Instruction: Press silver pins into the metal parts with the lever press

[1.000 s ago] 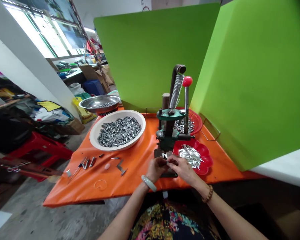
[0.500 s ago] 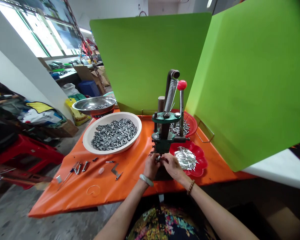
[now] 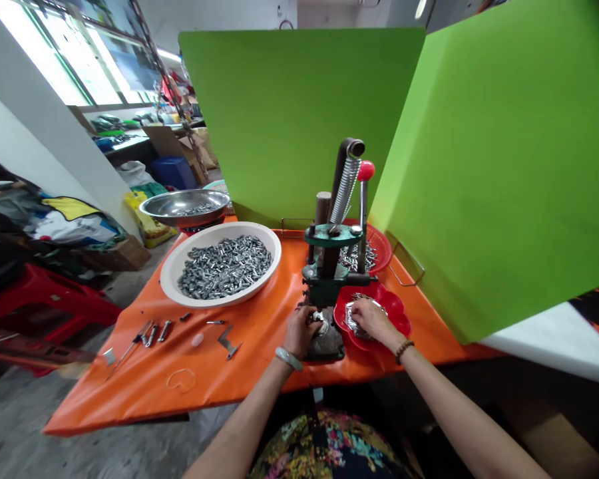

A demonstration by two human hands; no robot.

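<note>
Hands apart from each other. Left hand [image 3: 299, 330]: fingers curled at the foot of the hand press [image 3: 328, 256], by a small bright piece [image 3: 318, 317]; can't tell whether it's gripped. Right hand [image 3: 372, 318]: fingertips bunched down in the silvery pins [image 3: 350, 320]; can't tell if one is pinched.

Pins: thin, straight, shiny, heaped in the red scalloped dish [image 3: 403, 313] just right of the press. They lie fairly flat, long axes mixed.

Press: green and dark metal, worn, long axis upright. Coil spring [image 3: 346, 189] leans, top end to the right; lever [image 3: 363, 223] stands up, red knob [image 3: 366, 171] on top.

Room: press base sits near the table's front edge. Right side is tight, dish next to the base; red basket [image 3: 385, 249] close behind. Left has more room: orange cloth [image 3: 264, 339] runs to the cream basin [image 3: 168, 279] full of short grey metal parts [image 3: 224, 269]. Green board [image 3: 299, 120] walls off the back and right.
</note>
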